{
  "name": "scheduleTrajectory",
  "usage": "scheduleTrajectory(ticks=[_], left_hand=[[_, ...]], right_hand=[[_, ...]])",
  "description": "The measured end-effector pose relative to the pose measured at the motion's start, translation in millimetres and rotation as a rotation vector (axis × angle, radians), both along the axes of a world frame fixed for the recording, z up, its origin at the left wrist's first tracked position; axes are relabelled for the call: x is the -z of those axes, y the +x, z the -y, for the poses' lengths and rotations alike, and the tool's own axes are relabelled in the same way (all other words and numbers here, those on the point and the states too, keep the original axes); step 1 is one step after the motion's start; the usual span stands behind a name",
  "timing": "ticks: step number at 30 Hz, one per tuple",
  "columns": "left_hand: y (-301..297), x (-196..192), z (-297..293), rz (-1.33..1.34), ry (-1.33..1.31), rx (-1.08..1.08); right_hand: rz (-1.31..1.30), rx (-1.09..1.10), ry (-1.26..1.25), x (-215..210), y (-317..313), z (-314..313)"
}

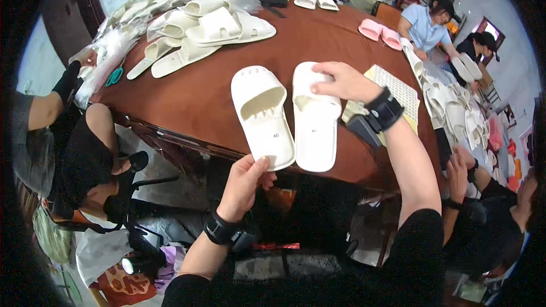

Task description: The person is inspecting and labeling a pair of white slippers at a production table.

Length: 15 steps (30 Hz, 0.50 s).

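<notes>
Two cream slide slippers lie side by side in front of me at the table's near edge, soles up or tops up alike with their straps away from me. My left hand [244,181] pinches the heel end of the left slipper [263,119], thumb on top. Over the strap of the right slipper [315,136] rests my right hand [344,82], its thumb and fingers closed on the strap. Beside my right wrist lies a sheet of small labels [398,94], partly covered by my arm.
A heap of cream slippers [216,28] and clear plastic bags [125,20] fills the table's far left, near teal scissors [115,75]. Pink slippers [380,33] and a white pair [316,1] stand farther back. Co-workers sit around the brown-covered table [318,37]; more slippers [455,108] line the right.
</notes>
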<state>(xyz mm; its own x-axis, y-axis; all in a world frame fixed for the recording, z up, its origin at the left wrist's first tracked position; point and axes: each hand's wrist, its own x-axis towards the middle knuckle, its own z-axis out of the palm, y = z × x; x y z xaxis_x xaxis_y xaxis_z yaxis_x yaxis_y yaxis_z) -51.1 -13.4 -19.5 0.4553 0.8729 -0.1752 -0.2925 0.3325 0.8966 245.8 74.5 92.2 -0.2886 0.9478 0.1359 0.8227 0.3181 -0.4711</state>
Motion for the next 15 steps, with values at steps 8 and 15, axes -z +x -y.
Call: scheduleTrajectory(ticks=[8, 15], left_hand=[[-3.7, 0.2, 2.7, -0.028, 0.209, -0.085], [3.7, -6.1, 5.4, -0.096, 0.338, -0.163]], right_hand=[[-0.273, 0.248, -0.075, -50.6, 21.3, 63.6], [-0.654, 0.309, -0.133, -48.0, 23.7, 102.9]])
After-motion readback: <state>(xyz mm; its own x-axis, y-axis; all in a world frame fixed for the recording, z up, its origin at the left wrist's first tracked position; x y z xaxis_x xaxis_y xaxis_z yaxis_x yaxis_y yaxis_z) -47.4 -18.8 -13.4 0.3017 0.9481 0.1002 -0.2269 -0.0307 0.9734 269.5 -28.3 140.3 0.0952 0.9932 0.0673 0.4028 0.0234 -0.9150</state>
